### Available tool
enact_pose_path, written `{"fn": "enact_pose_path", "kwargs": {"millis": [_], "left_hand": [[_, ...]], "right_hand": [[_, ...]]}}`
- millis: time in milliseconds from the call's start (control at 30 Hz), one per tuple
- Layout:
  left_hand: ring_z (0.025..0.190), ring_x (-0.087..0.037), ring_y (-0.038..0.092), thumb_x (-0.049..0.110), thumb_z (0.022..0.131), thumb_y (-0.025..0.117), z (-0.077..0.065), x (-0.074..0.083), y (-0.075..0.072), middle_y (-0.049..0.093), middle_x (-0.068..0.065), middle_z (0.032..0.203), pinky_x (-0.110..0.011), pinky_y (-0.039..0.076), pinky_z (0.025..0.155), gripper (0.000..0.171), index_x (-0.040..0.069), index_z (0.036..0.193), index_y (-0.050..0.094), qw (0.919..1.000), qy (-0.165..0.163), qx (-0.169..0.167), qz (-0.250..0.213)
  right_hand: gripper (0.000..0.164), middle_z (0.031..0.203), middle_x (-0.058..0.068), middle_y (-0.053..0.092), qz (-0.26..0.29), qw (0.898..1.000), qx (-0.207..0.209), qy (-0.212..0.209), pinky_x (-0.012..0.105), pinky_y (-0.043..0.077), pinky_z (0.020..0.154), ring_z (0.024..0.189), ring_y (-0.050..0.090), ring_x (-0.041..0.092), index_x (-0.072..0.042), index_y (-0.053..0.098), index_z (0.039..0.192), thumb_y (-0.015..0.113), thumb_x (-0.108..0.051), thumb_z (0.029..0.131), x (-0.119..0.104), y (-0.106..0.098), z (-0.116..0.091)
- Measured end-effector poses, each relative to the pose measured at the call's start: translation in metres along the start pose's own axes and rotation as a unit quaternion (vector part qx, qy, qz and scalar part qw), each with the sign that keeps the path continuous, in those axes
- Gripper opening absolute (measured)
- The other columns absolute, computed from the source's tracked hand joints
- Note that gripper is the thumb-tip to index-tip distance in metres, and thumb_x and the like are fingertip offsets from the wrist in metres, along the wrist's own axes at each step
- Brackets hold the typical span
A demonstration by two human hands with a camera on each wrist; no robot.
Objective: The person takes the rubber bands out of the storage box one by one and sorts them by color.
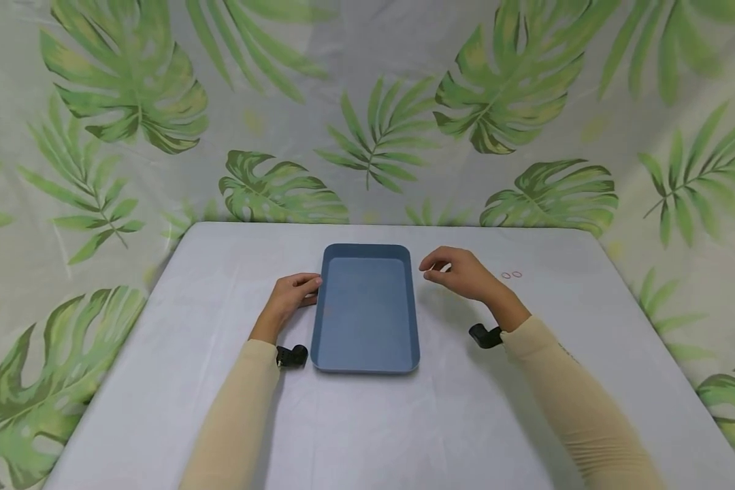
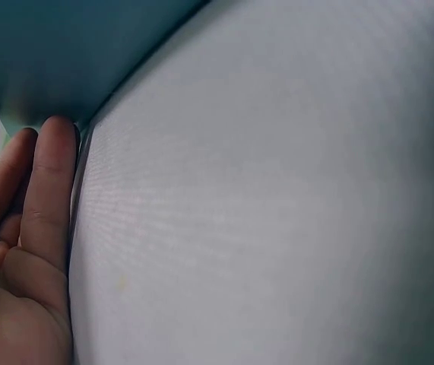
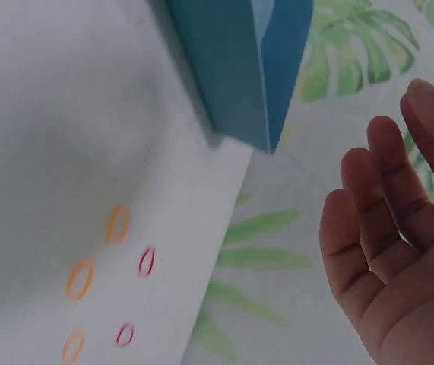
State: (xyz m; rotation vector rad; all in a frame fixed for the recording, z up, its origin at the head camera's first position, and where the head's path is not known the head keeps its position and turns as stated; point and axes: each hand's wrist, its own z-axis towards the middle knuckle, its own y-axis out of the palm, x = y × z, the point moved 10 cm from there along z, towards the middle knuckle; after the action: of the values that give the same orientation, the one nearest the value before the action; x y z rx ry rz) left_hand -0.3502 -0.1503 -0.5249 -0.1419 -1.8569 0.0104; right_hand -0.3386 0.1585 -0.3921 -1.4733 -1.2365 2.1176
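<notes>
A blue rectangular tray (image 1: pixel 367 309) lies on the white table. My left hand (image 1: pixel 292 297) is at its left edge, with straight fingers touching the outer wall in the left wrist view. To the right of the tray's upper part hovers my right hand (image 1: pixel 456 271), thumb and index finger close together; whether something tiny is between them cannot be made out. Two small red rings (image 1: pixel 511 275) lie beyond that hand to the right. The right wrist view also shows orange rings (image 3: pixel 80 279) beside the red ones; in the head view the orange ones are not visible.
A leaf-patterned cloth (image 1: pixel 373 136) hangs behind and beside the table (image 1: pixel 233 252). Small black cameras are strapped to the left wrist (image 1: pixel 292 355) and the right wrist (image 1: pixel 485 335).
</notes>
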Motion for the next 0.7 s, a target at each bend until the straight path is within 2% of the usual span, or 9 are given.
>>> {"fn": "enact_pose_path", "kwargs": {"millis": [200, 267, 367, 700], "left_hand": [[0.094, -0.004, 0.066, 0.024, 0.097, 0.066, -0.001, 0.0, -0.003, 0.063, -0.016, 0.13, -0.022, 0.061, 0.088, 0.043, 0.001, 0.133, 0.061, 1.0, 0.007, -0.001, -0.006], [0.093, -0.004, 0.066, 0.023, 0.097, 0.066, 0.0, 0.0, 0.001, 0.063, -0.016, 0.129, -0.022, 0.061, 0.086, 0.042, 0.001, 0.133, 0.062, 0.9999, 0.006, -0.002, -0.009], [0.092, -0.003, 0.065, 0.022, 0.098, 0.065, 0.0, 0.001, 0.0, 0.062, -0.016, 0.13, -0.021, 0.061, 0.086, 0.041, 0.001, 0.133, 0.061, 0.9999, 0.007, 0.0, -0.01], [0.093, -0.002, 0.066, 0.021, 0.098, 0.065, 0.002, -0.002, -0.001, 0.063, -0.014, 0.128, -0.021, 0.061, 0.086, 0.041, 0.0, 0.133, 0.061, 0.9999, -0.001, -0.003, -0.017]], "right_hand": [[0.017, 0.11, 0.011, 0.07, 0.006, 0.999, -0.017, -0.027, 0.039, 0.056, 0.084, 0.096, 0.066, 0.025, -0.004, 0.071, 0.11, 0.066, -0.009, 0.094, -0.021, 0.016, 0.011], [0.017, 0.111, 0.012, 0.07, 0.003, 0.999, -0.025, -0.03, 0.039, 0.057, 0.082, 0.097, 0.065, 0.025, -0.005, 0.07, 0.11, 0.065, -0.009, 0.095, -0.027, 0.018, 0.013], [0.019, 0.112, 0.012, 0.07, -0.004, 0.998, -0.042, -0.038, 0.039, 0.057, 0.081, 0.099, 0.065, 0.026, -0.005, 0.07, 0.112, 0.064, -0.01, 0.095, -0.041, 0.027, 0.023], [0.019, 0.112, 0.011, 0.071, -0.027, 0.995, -0.083, -0.054, 0.042, 0.058, 0.09, 0.102, 0.067, 0.027, -0.004, 0.071, 0.111, 0.065, -0.012, 0.095, -0.07, 0.064, 0.058]]}}
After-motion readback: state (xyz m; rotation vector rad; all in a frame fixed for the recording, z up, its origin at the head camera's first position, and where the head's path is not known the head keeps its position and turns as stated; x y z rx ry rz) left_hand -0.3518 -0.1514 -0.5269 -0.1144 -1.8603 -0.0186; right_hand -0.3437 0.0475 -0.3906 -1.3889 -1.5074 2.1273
